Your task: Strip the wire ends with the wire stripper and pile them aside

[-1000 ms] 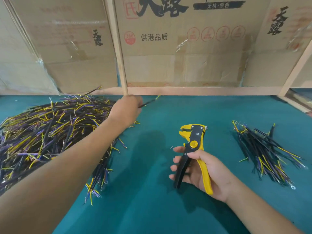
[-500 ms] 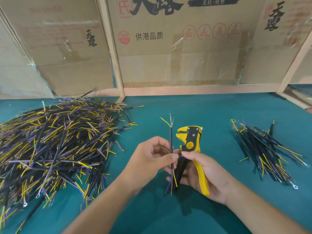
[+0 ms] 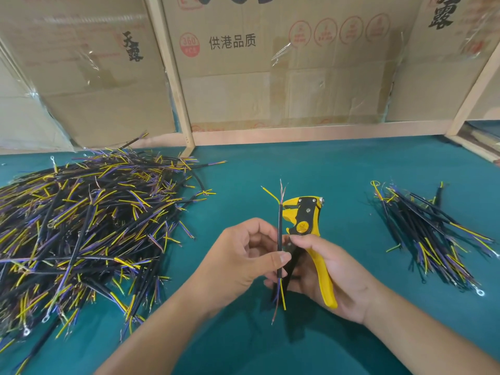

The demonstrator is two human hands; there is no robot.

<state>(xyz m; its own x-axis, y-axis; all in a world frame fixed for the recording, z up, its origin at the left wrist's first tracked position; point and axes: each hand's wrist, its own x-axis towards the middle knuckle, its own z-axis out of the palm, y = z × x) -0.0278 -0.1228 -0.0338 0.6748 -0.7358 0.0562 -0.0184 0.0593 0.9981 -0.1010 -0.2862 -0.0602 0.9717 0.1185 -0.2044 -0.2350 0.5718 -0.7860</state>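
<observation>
Teal felt-like tabletop (image 3: 338, 171) filling the lower view, matte and flat, shadowed under the arms at 6 o'clock. Behind it, at 12 o'clock, a wall of flattened cardboard boxes (image 3: 270, 77) with black and red printing, patched with clear tape and crossed by pale wooden battens (image 3: 173, 85); a wooden rail along their foot where they meet the table. At 9 o'clock, a big loose heap (image 3: 81, 226) of black-sheathed wires with yellow and purple cores splayed in every direction, a few ring terminals showing at its edges. At 3 o'clock, well apart from the heap, a smaller pile (image 3: 430, 234) of the same wires lying roughly parallel. At centre, just below the middle, left hand (image 3: 243, 261) pinching one wire (image 3: 279, 239) between thumb and fingertips, held upright, yellow core and bare strands fanning from its top end, yellow and purple cores hanging from its bottom end. Just beside it at 3 o'clock, right hand (image 3: 332, 277) wrapped around the handles of a yellow-and-black stripper (image 3: 304, 220), head up and pointing toward 12 o'clock, its jaws close to the wire's upper part; contact between them impossible to tell.
</observation>
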